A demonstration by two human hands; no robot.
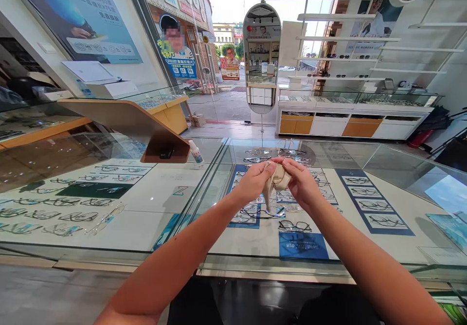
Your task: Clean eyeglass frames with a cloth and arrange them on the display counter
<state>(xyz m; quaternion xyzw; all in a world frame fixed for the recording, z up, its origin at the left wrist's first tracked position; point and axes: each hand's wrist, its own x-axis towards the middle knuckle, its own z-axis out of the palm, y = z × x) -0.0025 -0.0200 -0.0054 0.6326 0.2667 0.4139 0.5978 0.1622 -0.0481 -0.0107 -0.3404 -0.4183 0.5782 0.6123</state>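
A small beige cloth (279,178) is bunched up between my two hands, above the glass display counter. My left hand (257,178) pinches it from the left, and a loose corner hangs down beneath. From the right, my right hand (298,179) has its fingers closed on the same cloth. Whether anything is inside the cloth cannot be made out. Below the hands, a pair of dark-framed glasses (261,213) and another black pair (295,225) are seen near a blue card (303,245).
Rows of glasses lie in the left glass case (160,227). A white spray bottle (196,152) stands beside a brown slanted stand (127,120). An oval mirror (261,57) rises behind the counter. More glasses lie on a blue strip (374,201) at the right.
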